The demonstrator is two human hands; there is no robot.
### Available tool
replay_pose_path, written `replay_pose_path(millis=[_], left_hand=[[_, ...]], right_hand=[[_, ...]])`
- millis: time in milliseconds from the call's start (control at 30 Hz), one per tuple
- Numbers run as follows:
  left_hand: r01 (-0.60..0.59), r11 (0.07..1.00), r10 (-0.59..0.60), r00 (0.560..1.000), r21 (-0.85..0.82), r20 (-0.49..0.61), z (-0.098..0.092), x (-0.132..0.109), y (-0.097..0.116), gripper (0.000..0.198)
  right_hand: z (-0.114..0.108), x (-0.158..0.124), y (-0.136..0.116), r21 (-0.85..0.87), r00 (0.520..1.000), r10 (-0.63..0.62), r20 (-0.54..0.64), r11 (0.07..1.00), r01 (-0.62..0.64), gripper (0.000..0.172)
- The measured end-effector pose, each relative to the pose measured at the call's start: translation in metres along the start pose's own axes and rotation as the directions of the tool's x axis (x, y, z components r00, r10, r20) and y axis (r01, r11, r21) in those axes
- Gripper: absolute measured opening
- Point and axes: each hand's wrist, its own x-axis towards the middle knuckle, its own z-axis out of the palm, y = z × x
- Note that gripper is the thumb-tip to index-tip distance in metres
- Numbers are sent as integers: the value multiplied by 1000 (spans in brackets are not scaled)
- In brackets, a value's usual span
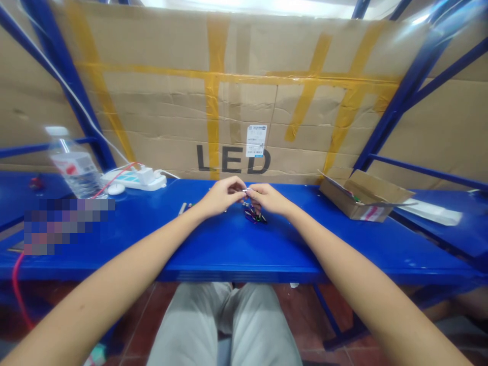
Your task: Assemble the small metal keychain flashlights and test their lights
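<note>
The person's left hand (220,196) and right hand (268,198) meet above a glossy blue metal workbench (244,256), their fingers curled inward and the fingertips pinching a tiny silvery metal piece (245,190) between them (at this size, it is hard to tell which fingers grip it). Directly below the hands, a small cluster of dark, magenta and green parts (253,216) lies on the bench, possibly wired components. Slim pale sticks (183,208) lie just beyond the left hand. Farther left stand a clear plastic water bottle (72,165) with a white cap, a round white puck (116,189) and a white power strip (133,180) with a red cable. Well to the right sits an open brown cardboard box (362,197). Behind the bench rises a corrugated cardboard sheet (229,101) with yellow tape and a black printed "LED".
</note>
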Motion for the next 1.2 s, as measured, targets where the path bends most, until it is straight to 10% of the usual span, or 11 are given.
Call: replay_pose_path(millis=[433,933,1200], left_hand=[[10,1000,-14,983,-28,-181,-5,2,-3,16],[-5,976,38,988,218,-148,-4,4,-10,12],[97,929,-55,991,357,-126,-9,12,-32,19]], right_hand=[[4,1,-7,148,958,-81,-274,981,125,28],[8,-2,-6,-52,991,131,-30,990,-132,26],[-25,-2,-1,-322,973,108,-203,931,-170,18]])
